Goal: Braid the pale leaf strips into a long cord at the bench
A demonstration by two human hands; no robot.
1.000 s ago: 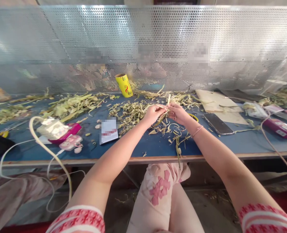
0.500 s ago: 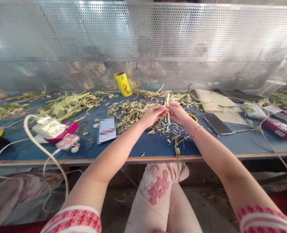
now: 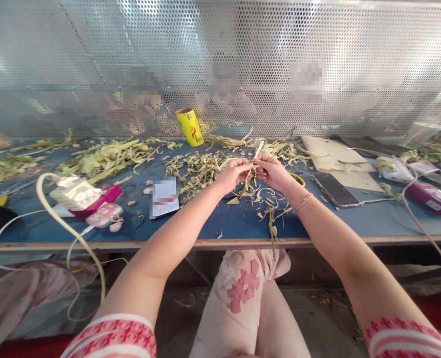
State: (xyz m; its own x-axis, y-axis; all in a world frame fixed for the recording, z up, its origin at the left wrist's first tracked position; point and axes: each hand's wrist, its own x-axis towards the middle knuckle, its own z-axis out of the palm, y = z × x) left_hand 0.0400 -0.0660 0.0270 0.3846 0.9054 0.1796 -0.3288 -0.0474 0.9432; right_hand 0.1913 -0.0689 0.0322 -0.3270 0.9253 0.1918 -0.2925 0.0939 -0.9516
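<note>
My left hand (image 3: 235, 174) and my right hand (image 3: 271, 170) meet over the blue table, fingertips close together. Both pinch a pale plant strip (image 3: 258, 149), whose upper end points up between them. Under and around the hands lie curled, dry-looking plant scraps (image 3: 200, 171), pale green to tan. A few thin curled pieces (image 3: 273, 219) trail toward the table's front edge. Beside my right wrist, part of a yellow ring-shaped object (image 3: 298, 179) shows.
A yellow tube (image 3: 190, 128) stands tilted at the back. Left are a leafy pile (image 3: 104, 159), a card (image 3: 165, 196), a magenta device (image 3: 97, 200) and cables. Right are a phone (image 3: 336, 190), cardboard (image 3: 328, 154) and another magenta device (image 3: 435, 198). A perforated metal screen (image 3: 265, 59) rises behind.
The strip's upper end has tilted slightly to the right, and the fingers have shifted a little around it. The view has moved slightly.
</note>
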